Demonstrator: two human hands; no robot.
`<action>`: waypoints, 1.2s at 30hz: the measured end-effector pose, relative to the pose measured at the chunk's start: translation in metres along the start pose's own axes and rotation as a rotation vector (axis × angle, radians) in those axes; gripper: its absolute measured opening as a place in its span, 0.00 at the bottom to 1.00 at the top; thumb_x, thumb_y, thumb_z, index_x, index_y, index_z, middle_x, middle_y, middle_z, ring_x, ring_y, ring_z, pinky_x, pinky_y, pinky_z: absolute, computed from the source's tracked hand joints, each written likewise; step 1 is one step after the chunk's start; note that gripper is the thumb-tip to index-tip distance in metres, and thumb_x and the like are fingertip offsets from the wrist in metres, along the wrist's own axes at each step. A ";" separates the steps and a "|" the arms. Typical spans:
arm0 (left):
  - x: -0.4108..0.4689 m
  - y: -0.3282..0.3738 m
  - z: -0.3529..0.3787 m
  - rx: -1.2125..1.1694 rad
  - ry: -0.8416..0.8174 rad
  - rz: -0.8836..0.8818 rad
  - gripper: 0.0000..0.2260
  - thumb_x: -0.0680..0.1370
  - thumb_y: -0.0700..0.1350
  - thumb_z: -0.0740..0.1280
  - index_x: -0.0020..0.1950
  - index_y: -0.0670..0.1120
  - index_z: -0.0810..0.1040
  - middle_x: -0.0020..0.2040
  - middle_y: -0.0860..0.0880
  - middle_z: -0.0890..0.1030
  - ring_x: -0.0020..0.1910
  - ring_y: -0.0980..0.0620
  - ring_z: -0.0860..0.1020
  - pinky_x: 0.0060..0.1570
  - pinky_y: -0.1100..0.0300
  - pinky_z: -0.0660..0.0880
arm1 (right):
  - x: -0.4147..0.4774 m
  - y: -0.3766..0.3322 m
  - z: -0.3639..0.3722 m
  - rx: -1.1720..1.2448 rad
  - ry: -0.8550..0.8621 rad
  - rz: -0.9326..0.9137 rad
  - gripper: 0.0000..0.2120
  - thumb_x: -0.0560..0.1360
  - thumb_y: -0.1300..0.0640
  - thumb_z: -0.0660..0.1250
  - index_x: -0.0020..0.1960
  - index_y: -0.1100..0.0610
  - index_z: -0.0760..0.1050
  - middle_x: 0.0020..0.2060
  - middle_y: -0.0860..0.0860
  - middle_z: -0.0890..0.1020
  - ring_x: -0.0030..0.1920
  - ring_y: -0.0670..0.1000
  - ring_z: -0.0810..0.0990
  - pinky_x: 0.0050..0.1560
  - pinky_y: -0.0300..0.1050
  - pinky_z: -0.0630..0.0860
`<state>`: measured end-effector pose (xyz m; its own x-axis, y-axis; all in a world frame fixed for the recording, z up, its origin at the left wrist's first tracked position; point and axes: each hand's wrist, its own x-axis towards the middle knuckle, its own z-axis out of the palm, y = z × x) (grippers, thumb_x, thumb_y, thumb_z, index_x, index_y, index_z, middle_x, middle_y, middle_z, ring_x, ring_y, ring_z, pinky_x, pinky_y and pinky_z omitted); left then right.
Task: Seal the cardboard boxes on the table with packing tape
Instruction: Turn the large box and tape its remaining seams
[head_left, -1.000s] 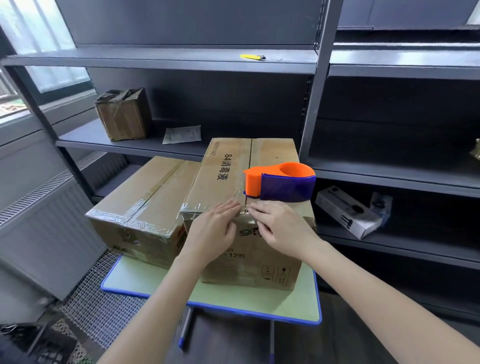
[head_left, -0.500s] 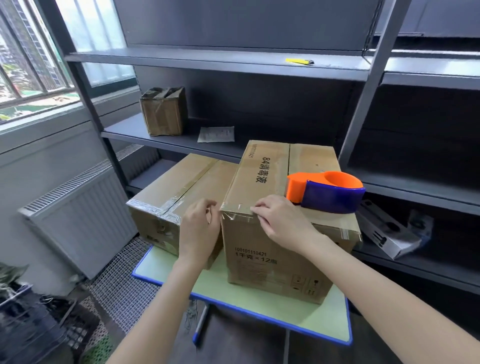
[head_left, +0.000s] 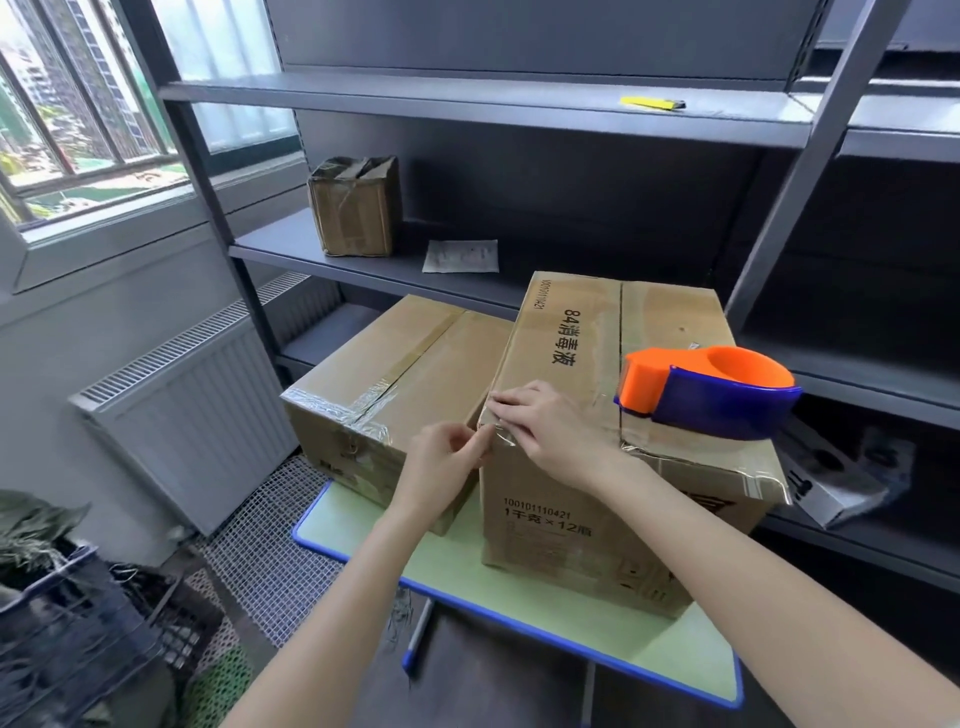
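While one orange-and-blue plastic tape dispenser (head_left: 711, 395) sits on the taller brown cardboard box (head_left: 597, 545) of two, right hand (head_left: 540, 421) presses flat; left hand (head_left: 441, 457) apparently pinches clear tape (head_left: 501, 439).

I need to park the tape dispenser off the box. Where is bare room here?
Free: the table strip in front of the tall box; the shelf right of the paper sheet. Crowded: that box's near left corner, where the left hand pinches tape and the right hand presses it, with the low box close beside.
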<state>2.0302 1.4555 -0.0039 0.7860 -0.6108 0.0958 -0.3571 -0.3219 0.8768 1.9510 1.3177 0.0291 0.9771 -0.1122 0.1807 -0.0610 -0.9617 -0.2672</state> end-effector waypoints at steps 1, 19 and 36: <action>0.000 0.000 -0.001 0.028 -0.002 0.022 0.13 0.78 0.49 0.66 0.37 0.45 0.82 0.33 0.51 0.83 0.35 0.53 0.80 0.42 0.57 0.75 | 0.000 0.000 0.000 -0.005 -0.002 -0.005 0.17 0.81 0.56 0.56 0.68 0.56 0.71 0.67 0.50 0.72 0.64 0.52 0.67 0.63 0.52 0.68; 0.021 -0.028 -0.003 0.020 0.080 0.108 0.05 0.72 0.43 0.73 0.39 0.44 0.78 0.35 0.50 0.79 0.36 0.55 0.75 0.37 0.68 0.69 | -0.002 -0.001 0.004 0.062 0.007 0.054 0.20 0.77 0.56 0.63 0.69 0.53 0.69 0.68 0.46 0.72 0.67 0.49 0.66 0.66 0.48 0.66; 0.027 -0.020 0.019 0.367 0.073 0.801 0.14 0.77 0.44 0.63 0.59 0.42 0.81 0.58 0.47 0.80 0.63 0.50 0.75 0.67 0.57 0.67 | -0.038 0.029 -0.023 -0.089 -0.154 0.060 0.24 0.81 0.55 0.55 0.75 0.53 0.54 0.75 0.45 0.56 0.75 0.45 0.51 0.72 0.39 0.48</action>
<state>2.0493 1.4317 -0.0276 0.2563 -0.7085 0.6575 -0.9440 -0.0371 0.3279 1.9072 1.2884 0.0363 0.9904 -0.1372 0.0185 -0.1313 -0.9735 -0.1874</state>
